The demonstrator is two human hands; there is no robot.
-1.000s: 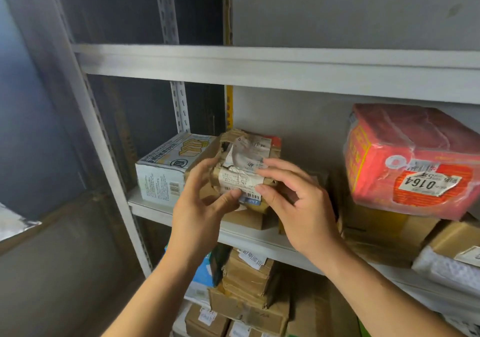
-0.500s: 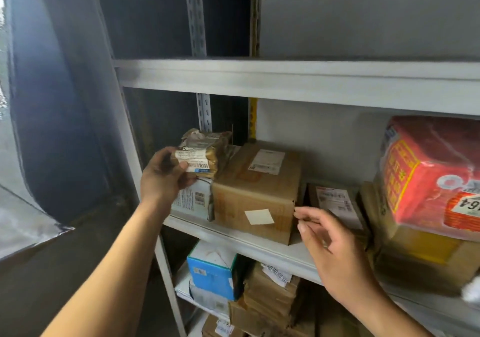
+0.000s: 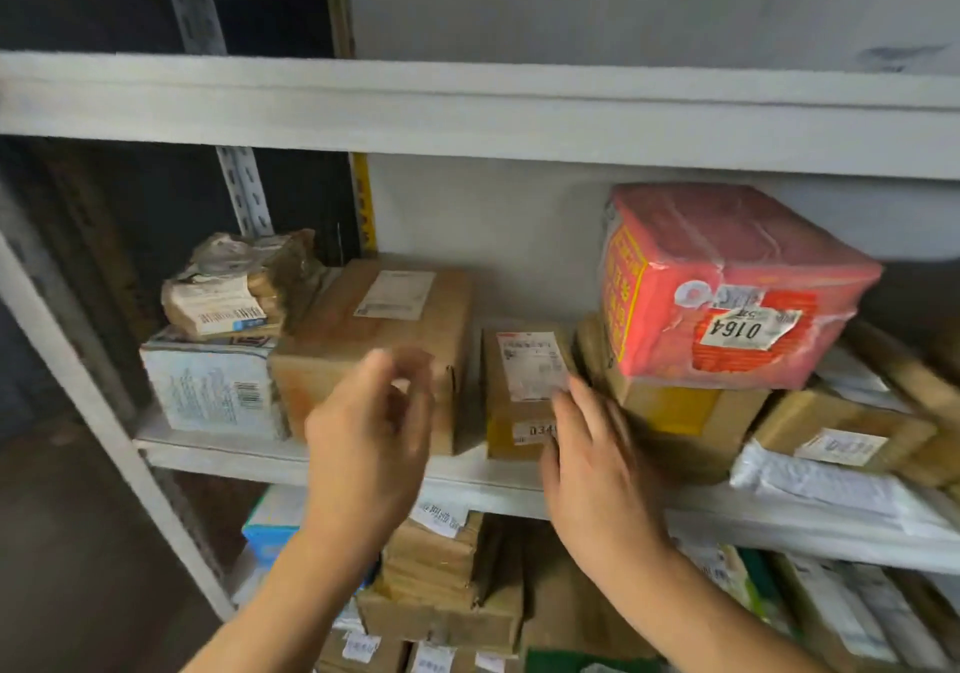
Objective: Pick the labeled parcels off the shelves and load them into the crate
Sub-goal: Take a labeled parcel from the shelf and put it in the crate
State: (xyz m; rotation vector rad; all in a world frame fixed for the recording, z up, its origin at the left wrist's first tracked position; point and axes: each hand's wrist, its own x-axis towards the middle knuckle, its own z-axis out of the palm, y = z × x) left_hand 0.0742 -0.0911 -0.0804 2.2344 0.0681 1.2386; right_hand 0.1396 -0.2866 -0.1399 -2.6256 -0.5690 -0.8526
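While both your hands hover before the middle shelf (image 3: 467, 485), neither grip holds anything. Your left hand (image 3: 363, 444) is blurred, its fingers loosely spread in front of the large brown box (image 3: 363, 340). Your right hand (image 3: 592, 459) lies with straight fingers against the right side of the small labeled parcel (image 3: 519, 392), which stands just beyond that grip. Further right of it sits the red parcel (image 3: 727, 283) marked 0164; far left of your left grip, the crumpled parcel (image 3: 234, 288) rests atop a white box (image 3: 208, 392).

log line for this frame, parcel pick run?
phase: reaching | left hand: free, before large brown box | right hand: fingers at small labeled box | no grip yet | crate: unseen
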